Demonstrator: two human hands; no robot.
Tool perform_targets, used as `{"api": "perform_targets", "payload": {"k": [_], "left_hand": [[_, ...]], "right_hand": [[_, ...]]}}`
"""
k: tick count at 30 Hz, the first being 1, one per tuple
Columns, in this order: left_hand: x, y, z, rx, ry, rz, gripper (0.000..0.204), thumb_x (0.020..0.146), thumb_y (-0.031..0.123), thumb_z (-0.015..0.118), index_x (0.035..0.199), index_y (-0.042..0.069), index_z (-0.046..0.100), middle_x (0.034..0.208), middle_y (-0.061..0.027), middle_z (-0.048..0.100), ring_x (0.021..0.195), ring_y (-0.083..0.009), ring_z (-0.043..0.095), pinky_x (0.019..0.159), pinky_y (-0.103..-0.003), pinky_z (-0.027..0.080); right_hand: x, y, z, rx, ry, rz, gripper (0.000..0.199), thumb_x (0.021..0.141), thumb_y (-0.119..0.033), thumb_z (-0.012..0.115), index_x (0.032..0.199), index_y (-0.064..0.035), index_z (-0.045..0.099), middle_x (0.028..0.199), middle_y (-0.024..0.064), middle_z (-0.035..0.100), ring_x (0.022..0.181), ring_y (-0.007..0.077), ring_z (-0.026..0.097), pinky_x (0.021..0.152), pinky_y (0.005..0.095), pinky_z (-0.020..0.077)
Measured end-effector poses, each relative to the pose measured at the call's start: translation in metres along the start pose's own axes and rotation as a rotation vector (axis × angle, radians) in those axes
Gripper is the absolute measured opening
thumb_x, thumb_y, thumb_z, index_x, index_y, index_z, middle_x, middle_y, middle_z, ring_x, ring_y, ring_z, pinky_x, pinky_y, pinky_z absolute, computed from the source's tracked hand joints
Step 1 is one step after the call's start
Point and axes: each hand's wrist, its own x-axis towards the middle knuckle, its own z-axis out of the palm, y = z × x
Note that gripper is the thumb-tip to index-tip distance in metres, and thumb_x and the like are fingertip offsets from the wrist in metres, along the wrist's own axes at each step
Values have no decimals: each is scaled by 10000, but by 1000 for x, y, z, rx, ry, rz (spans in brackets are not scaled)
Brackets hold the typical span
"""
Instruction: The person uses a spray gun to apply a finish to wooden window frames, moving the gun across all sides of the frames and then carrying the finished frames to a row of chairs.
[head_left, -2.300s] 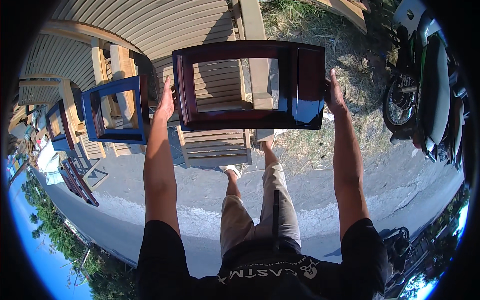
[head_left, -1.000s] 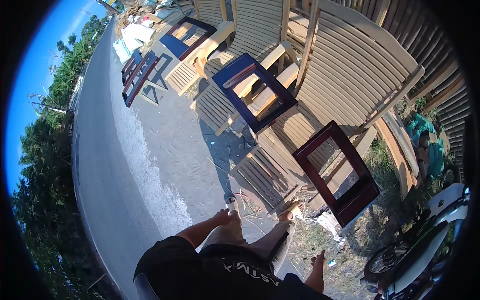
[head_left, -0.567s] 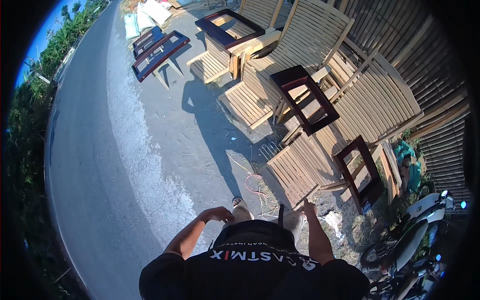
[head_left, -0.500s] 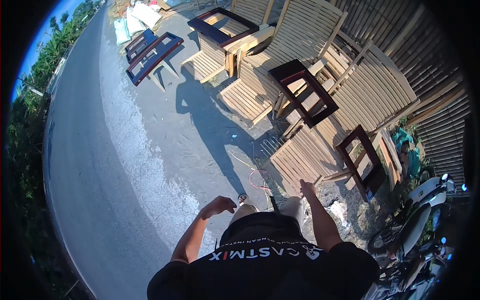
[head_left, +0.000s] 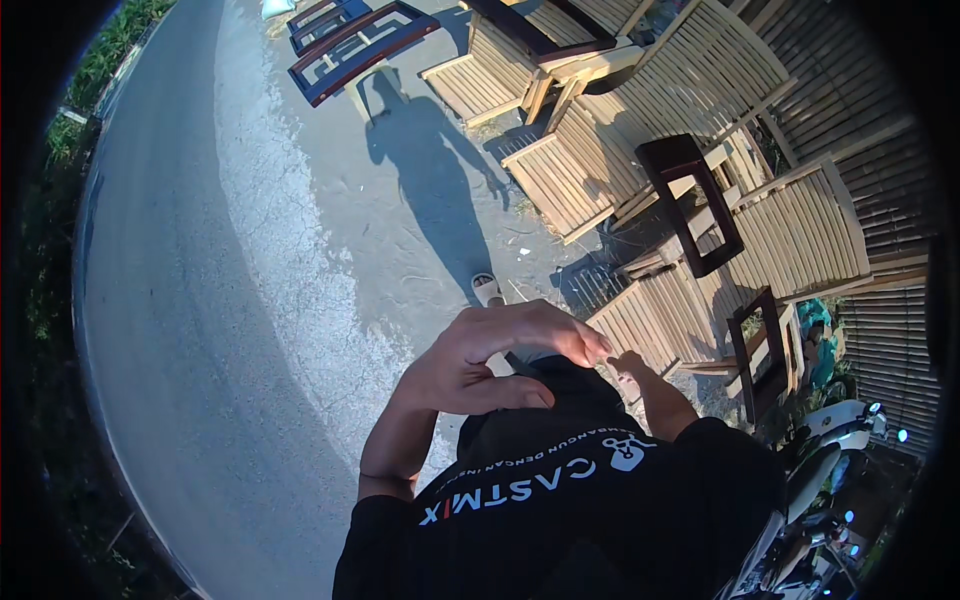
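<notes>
My left hand (head_left: 482, 362) is raised in front of my dark shirt (head_left: 600, 500), its thumb and fingers spread in a wide curve with nothing between them. Beyond its fingertips hangs my right hand (head_left: 632, 372), small and partly seen, loosely open with nothing visible in it. The nearest pale slatted wooden chair (head_left: 650, 325) stands just past my right hand, apart from it. A dark reddish-brown wooden frame (head_left: 765, 350) leans upright by that chair. Another dark frame (head_left: 712, 225) rests at a tilt across the chairs.
More slatted chairs (head_left: 565, 185) line the right side, before a bamboo fence (head_left: 880, 210). Several dark frames (head_left: 365, 45) lie on a support at the far left. Motorcycles (head_left: 835, 430) stand at the right. A paved road (head_left: 160, 300) runs along the left.
My left hand has risen toward the camera and moved right, its thumb and fingers spreading. The view has shifted, so the chairs and frames sit higher and further right.
</notes>
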Motion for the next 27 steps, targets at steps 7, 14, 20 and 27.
{"api": "perform_targets", "payload": {"k": [7, 14, 20, 27], "left_hand": [[45, 62, -147, -291, 112, 646, 238, 995, 202, 668, 929, -25, 695, 959, -216, 727, 837, -329, 733, 768, -439, 565], [32, 73, -360, -131, 13, 485, 258, 963, 266, 716, 1005, 11, 705, 989, -147, 704, 939, -318, 732, 909, -477, 551], [-47, 10, -592, 194, 328, 133, 124, 941, 96, 722, 904, -21, 711, 833, -123, 754, 691, -224, 729, 991, -433, 536], [-164, -23, -895, 302, 1206, -631, 320, 1076, 250, 554, 884, 13, 654, 570, 7, 534, 432, -42, 445, 615, -277, 561]], "right_hand": [[75, -152, -93, 121, -158, 128, 580, 954, -546, 632, 1115, 11, 663, 904, 180, 735, 671, 291, 746, 551, 430, 587], [178, -616, -294, -24, 234, -487, 518, 935, -514, 639, 931, 1, 699, 737, 171, 701, 694, 310, 722, 610, 439, 563], [163, -961, -383, 118, 333, -859, 504, 944, -473, 666, 1026, 23, 699, 846, 125, 731, 702, 199, 722, 707, 350, 568], [162, -1063, -306, -93, 187, -703, 545, 947, -528, 578, 842, -14, 727, 701, 135, 717, 697, 239, 731, 695, 381, 559]]}}
